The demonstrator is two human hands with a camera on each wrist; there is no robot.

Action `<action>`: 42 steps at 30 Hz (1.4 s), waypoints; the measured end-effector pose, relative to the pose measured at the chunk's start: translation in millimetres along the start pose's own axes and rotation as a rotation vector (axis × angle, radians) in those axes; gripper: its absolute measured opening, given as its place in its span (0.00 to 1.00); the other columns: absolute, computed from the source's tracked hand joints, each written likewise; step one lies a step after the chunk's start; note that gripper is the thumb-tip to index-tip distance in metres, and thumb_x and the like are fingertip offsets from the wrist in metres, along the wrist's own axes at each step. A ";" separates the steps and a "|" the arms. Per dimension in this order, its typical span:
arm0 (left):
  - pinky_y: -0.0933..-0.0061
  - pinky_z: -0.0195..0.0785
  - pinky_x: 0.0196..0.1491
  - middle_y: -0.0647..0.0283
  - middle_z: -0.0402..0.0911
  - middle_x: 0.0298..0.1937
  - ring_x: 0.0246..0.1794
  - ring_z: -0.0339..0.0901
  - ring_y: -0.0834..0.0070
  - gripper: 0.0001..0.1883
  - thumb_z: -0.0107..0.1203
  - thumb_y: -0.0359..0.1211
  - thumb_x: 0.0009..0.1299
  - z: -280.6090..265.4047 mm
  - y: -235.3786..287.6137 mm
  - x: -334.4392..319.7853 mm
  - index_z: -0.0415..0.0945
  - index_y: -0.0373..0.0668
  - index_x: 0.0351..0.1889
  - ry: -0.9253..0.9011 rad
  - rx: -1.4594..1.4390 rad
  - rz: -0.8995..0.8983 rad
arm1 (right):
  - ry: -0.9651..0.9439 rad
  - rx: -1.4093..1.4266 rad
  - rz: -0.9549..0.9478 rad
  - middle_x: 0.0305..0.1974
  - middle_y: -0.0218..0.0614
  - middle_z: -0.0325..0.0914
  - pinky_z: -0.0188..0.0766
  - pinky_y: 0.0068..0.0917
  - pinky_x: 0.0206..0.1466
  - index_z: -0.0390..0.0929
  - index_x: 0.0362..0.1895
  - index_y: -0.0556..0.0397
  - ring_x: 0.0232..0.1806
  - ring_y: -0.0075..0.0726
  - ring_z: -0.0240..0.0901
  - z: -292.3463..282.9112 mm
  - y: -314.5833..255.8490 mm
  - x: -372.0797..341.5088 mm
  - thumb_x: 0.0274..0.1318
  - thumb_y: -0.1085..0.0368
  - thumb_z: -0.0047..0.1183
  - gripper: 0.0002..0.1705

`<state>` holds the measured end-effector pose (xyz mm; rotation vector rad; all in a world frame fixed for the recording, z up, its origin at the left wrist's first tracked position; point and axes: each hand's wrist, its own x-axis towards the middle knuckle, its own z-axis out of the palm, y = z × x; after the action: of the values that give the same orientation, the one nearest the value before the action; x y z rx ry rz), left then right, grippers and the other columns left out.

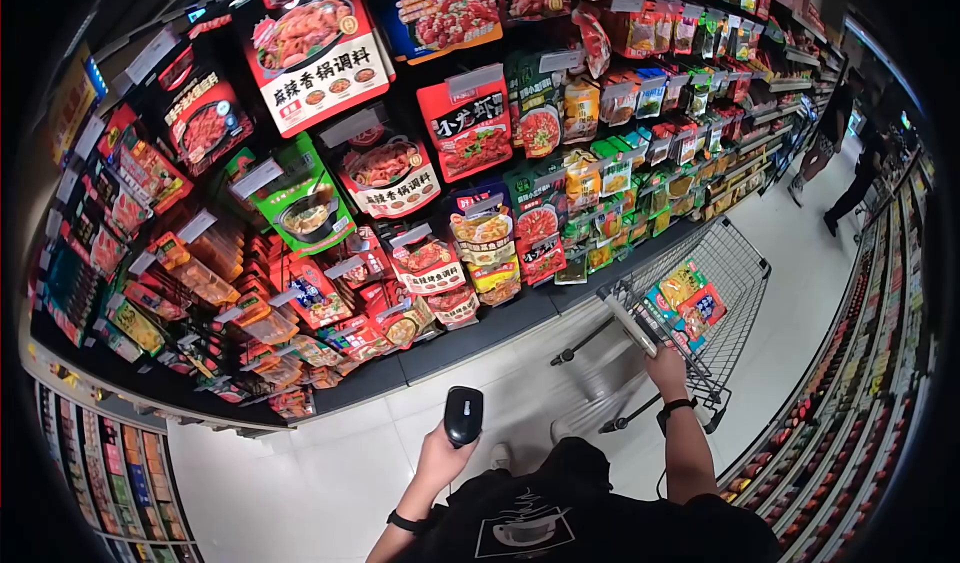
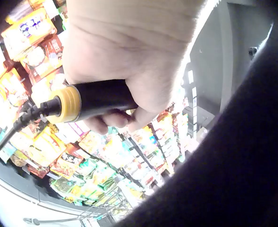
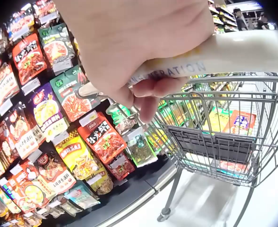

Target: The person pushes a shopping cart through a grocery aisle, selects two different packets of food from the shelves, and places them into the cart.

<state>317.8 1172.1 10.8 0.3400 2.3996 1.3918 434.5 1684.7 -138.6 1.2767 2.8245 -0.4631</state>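
1. Shopping cart (image 3: 212,144) stands ahead of the person and to the right, its white handle (image 1: 630,325) turned toward the body and its wire basket reaching away.

2. Right hand (image 1: 666,368) is the nearer one and already touches it: fingers curl round the handle toward its right end, palm above the bar in the right wrist view.

3. Left hand (image 1: 436,460) is well apart from the cart, wrapped round a black handheld device (image 1: 463,416); the left wrist view shows a yellow collar (image 2: 70,104) and a cord (image 2: 23,120) at one end of the grip.

4. The cart's long axis runs forward and to the right, roughly alongside the packet-hung shelf's dark base ledge (image 1: 480,334). With the grip at one end of the bar, a push would probably swing the front leftward, toward that shelf.

5. On the left, a wheel (image 1: 557,359) sits near the ledge, so room there looks tight.

6. On the right, a strip of pale floor (image 1: 790,263) lies between the basket and the opposite shelves (image 1: 870,363); lens bending hides its true width. Two people (image 1: 829,128) are farther along the aisle.

7. Inside the basket lie a yellow-and-green packet (image 1: 682,285) and a red packet (image 1: 704,306).
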 end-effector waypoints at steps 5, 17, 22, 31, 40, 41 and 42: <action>0.67 0.79 0.42 0.57 0.89 0.32 0.32 0.85 0.75 0.17 0.76 0.35 0.71 -11.0 -8.3 -18.9 0.84 0.35 0.48 0.156 -0.019 -0.127 | 0.021 0.002 -0.032 0.39 0.60 0.90 0.85 0.62 0.54 0.88 0.48 0.53 0.46 0.71 0.89 11.2 2.0 2.4 0.66 0.50 0.59 0.21; 0.72 0.73 0.31 0.70 0.83 0.27 0.26 0.79 0.82 0.12 0.75 0.33 0.73 60.9 25.4 -10.4 0.81 0.38 0.40 0.271 -0.129 -0.064 | 0.017 0.017 -0.083 0.35 0.58 0.89 0.86 0.61 0.47 0.86 0.44 0.57 0.40 0.68 0.89 20.1 -0.7 6.2 0.70 0.48 0.62 0.22; 0.67 0.80 0.44 0.57 0.91 0.35 0.35 0.86 0.75 0.16 0.76 0.37 0.72 70.2 34.5 -11.5 0.84 0.35 0.47 0.212 -0.085 -0.143 | 0.039 0.034 -0.096 0.33 0.58 0.89 0.86 0.60 0.45 0.85 0.41 0.57 0.38 0.67 0.89 19.1 -1.8 3.8 0.70 0.47 0.62 0.22; 0.66 0.81 0.44 0.57 0.92 0.36 0.35 0.88 0.73 0.17 0.76 0.37 0.72 74.6 42.4 -24.3 0.85 0.36 0.50 0.220 -0.069 -0.129 | 0.055 0.049 -0.099 0.34 0.57 0.89 0.86 0.62 0.46 0.85 0.42 0.56 0.40 0.67 0.90 12.5 -6.7 8.4 0.69 0.49 0.63 0.20; 0.66 0.80 0.42 0.57 0.92 0.35 0.35 0.88 0.73 0.16 0.76 0.36 0.72 64.6 43.9 -40.5 0.85 0.37 0.49 0.282 -0.071 -0.175 | 0.055 0.022 -0.097 0.35 0.58 0.89 0.86 0.60 0.46 0.85 0.43 0.56 0.40 0.67 0.90 9.7 -17.4 17.7 0.71 0.51 0.62 0.19; 0.66 0.80 0.43 0.57 0.92 0.35 0.35 0.88 0.73 0.16 0.76 0.36 0.72 63.9 41.8 -41.3 0.86 0.37 0.49 0.288 -0.070 -0.164 | 0.056 0.026 -0.094 0.35 0.57 0.90 0.86 0.60 0.46 0.85 0.43 0.56 0.40 0.67 0.90 10.3 -17.9 17.9 0.70 0.52 0.63 0.18; 0.66 0.80 0.43 0.57 0.92 0.35 0.35 0.88 0.73 0.16 0.76 0.36 0.72 63.9 38.6 -41.1 0.86 0.37 0.49 0.291 -0.069 -0.153 | 0.059 0.029 -0.088 0.35 0.56 0.90 0.87 0.59 0.46 0.86 0.42 0.55 0.40 0.66 0.90 10.7 -17.8 17.8 0.69 0.53 0.63 0.17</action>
<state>382.7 1226.1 22.3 -0.0684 2.5315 1.5382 408.3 1683.7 -146.4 1.1934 2.9432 -0.4782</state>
